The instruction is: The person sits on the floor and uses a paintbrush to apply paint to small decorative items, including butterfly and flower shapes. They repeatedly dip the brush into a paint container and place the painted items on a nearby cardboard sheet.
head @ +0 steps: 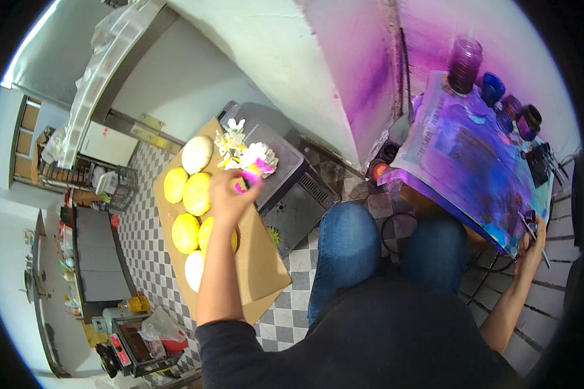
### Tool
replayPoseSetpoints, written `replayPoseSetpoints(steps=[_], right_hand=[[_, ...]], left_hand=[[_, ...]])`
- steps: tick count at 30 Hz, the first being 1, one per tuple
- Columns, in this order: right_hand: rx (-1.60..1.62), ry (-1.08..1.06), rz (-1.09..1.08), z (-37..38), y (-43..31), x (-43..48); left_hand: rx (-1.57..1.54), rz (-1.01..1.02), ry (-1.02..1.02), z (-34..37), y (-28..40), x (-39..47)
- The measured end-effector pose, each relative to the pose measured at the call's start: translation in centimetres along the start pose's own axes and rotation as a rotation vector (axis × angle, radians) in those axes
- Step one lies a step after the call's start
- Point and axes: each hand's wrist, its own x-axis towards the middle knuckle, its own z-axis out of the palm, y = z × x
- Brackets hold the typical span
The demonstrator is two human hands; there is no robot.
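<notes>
My left hand (231, 197) is raised over a cardboard sheet (260, 277). Between its fingertips is a small bright pink and yellow piece (259, 167), blurred and partly covered by the fingers. Just beyond it on the cardboard lie a white flower-shaped piece (259, 154) and several smaller white and yellow pieces (231, 138). Yellow rounded pieces (197, 194) and a whitish one (197, 154) sit beside and below my forearm. At the far right, my right hand (530, 250) is closed around a slim metal airbrush (526, 223) by the corner of a paint-stained table (472, 150).
On the stained table stand a tall purple-tinted jar (465, 63), a blue cup (492, 89) and several small paint jars (529, 121). A grey plastic-topped unit (284, 180) adjoins the cardboard. An orange-lit jar (380, 169) sits by the wall. A hose (387, 219) loops near my knees.
</notes>
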Motion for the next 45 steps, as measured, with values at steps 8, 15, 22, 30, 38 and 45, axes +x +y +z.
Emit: replayPoseSetpoints(steps=[8,15,22,30,38,45], right_hand=[[-0.108,-0.02,-0.062,3.1,-1.9,0.2],[-0.22,0.004,-0.133,4.5,-2.9,-0.1],[-0.18,0.071,-0.148,3.3,-3.9,-1.0],[-0.203,0.151,-0.157,0.5,-4.5,-2.1],[-0.267,0.101,-0.192,1.0,-4.1,-1.8],[-0.297,0.145,-0.175,2.6,-4.2,-2.2]], left_hand=[[0.141,-0.099,-0.248,-2.5,-2.8,-6.2],[0.251,-0.075,-0.243,-3.5,-3.8,-5.1],[0.334,-0.173,-0.329,-0.2,-12.3,5.8],[0.473,-0.364,-0.549,2.1,-12.1,8.3],[0.529,-0.295,-0.546,-0.3,-11.4,7.1],[0.489,-0.243,-0.615,-0.4,-13.7,7.4]])
